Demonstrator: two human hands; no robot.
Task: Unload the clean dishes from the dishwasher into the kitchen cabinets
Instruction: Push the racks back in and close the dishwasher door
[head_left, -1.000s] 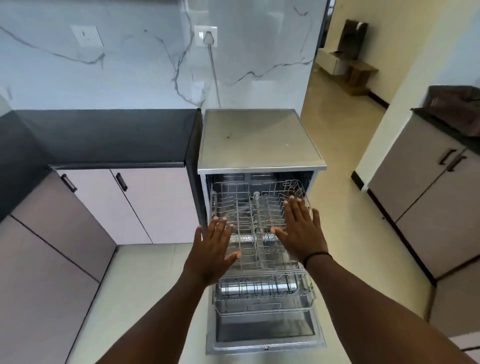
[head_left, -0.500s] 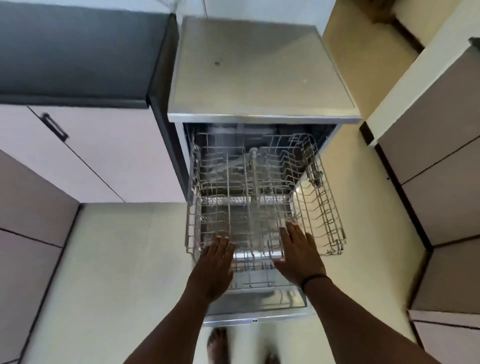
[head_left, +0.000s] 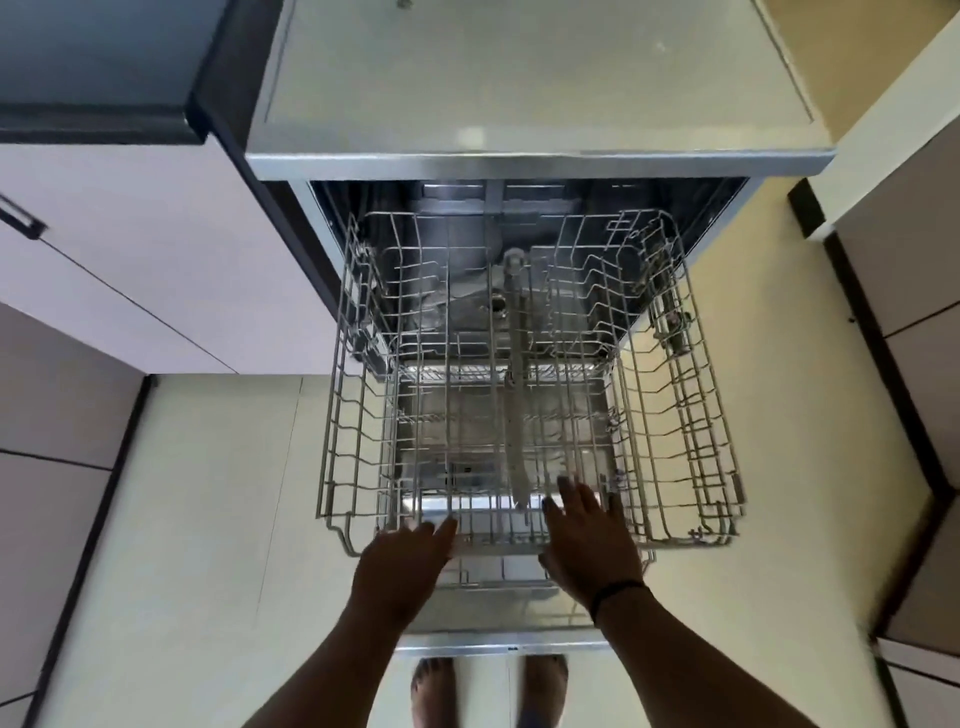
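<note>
The dishwasher (head_left: 535, 161) stands open below me, its door (head_left: 498, 636) folded down flat. Its upper wire rack (head_left: 353, 415) is pulled far out and holds no dishes that I can see. Through the wires a second rack (head_left: 498, 569) shows lower down. My left hand (head_left: 400, 569) lies flat at the upper rack's front rim, fingers straight. My right hand (head_left: 589, 540) rests on the same front rim to the right, fingers spread over the wires; a dark band circles its wrist.
Pale lower cabinets (head_left: 130, 270) with a dark handle (head_left: 21, 221) stand left under a black counter (head_left: 98, 67). More cabinet fronts (head_left: 914, 291) line the right. My bare feet (head_left: 488, 691) stand on the cream floor (head_left: 208, 519) just before the door.
The view has tipped down and come closer to the dishwasher. Both hands have dropped from above the rack to its front rim, and the upper rack now reaches farther out.
</note>
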